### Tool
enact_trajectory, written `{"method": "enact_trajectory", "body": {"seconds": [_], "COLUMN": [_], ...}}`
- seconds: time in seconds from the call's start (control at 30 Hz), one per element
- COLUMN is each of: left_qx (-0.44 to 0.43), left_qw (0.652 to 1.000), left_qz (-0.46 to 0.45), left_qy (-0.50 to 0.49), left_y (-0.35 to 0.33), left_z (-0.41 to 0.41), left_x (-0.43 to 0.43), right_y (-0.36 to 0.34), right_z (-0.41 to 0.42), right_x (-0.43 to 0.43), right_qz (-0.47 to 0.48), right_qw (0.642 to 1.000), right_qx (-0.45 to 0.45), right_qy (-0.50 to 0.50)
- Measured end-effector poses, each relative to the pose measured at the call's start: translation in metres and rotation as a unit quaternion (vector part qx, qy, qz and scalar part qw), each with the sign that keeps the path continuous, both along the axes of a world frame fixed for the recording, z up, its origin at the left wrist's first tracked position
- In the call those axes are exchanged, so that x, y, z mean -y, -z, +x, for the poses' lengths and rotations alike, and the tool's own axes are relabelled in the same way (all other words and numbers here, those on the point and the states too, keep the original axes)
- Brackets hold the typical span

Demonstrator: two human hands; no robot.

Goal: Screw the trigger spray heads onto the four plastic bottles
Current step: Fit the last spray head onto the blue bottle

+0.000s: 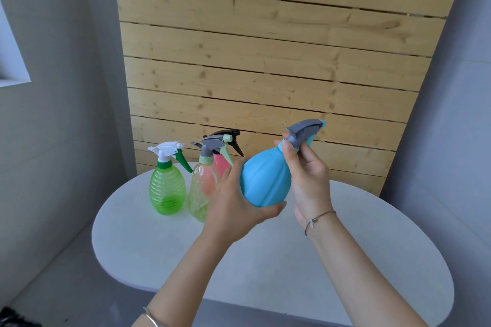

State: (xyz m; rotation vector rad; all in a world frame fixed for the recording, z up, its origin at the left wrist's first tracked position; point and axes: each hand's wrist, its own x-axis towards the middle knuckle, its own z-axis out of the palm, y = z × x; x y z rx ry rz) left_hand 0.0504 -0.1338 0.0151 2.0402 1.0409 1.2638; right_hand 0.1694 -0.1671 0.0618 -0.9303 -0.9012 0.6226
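Step in hand: the last of the four, by my reading; the blue bottle [265, 183] was held up over the table [372, 260], tilted with its neck toward upper right.
Left hand [236, 207]: cupped under and around the bottle's fat lower body, grip closed on it, serving as the anchor.
Right hand [308, 180]: fingers [288, 152] pinched round the neck just below the grey spray head [305, 131], grip clamped on the collar; the collar itself was hidden by the fingers.
Seating: could not tell whether the thread was fully home; the head sat in line with the neck, nothing visibly cocked.
Other bottles: the green bottle [167, 190], the pale yellow-green bottle [200, 191] and the pink bottle [221, 167] stood upright at the far left of the table, close together, each with a trigger head on; the pink one was partly hidden behind its neighbour.
Progress: three looked finished, the fourth in the turning stage.
Next move calls for: further turns of the collar against the steadied body until it stops, then standing the bottle down beside the rest.
Watch: cross-threading if the tilt shifts mid-turn.
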Motion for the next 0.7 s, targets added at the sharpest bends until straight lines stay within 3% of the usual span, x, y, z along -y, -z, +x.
{"method": "enact_trajectory", "body": {"seconds": [0.13, 0.27, 0.33, 0.47, 0.57, 0.7], "left_qx": [0.037, 0.161, 0.175, 0.184, 0.188, 0.205], "left_qw": [0.998, 0.981, 0.977, 0.972, 0.970, 0.967], "left_qz": [-0.027, -0.089, -0.103, -0.113, -0.110, -0.098], "left_qy": [0.033, 0.064, 0.067, 0.088, 0.111, 0.117], "left_y": [-0.019, -0.040, -0.047, -0.056, -0.059, -0.055], "left_z": [-0.022, -0.059, -0.079, -0.113, -0.129, -0.146], "left_x": [-0.006, -0.017, -0.023, -0.035, -0.042, -0.053], "right_y": [-0.025, -0.069, -0.095, -0.145, -0.173, -0.192], "right_z": [-0.009, -0.006, -0.006, -0.020, -0.035, -0.055], "right_x": [0.004, 0.011, 0.009, -0.012, -0.033, -0.058], "right_qz": [0.013, 0.082, 0.106, 0.011, -0.054, -0.074], "right_qw": [0.986, 0.934, 0.905, 0.879, 0.861, 0.818], "right_qx": [0.160, 0.307, 0.369, 0.475, 0.501, 0.554], "right_qy": [0.043, 0.165, 0.184, 0.045, -0.071, -0.137]}}
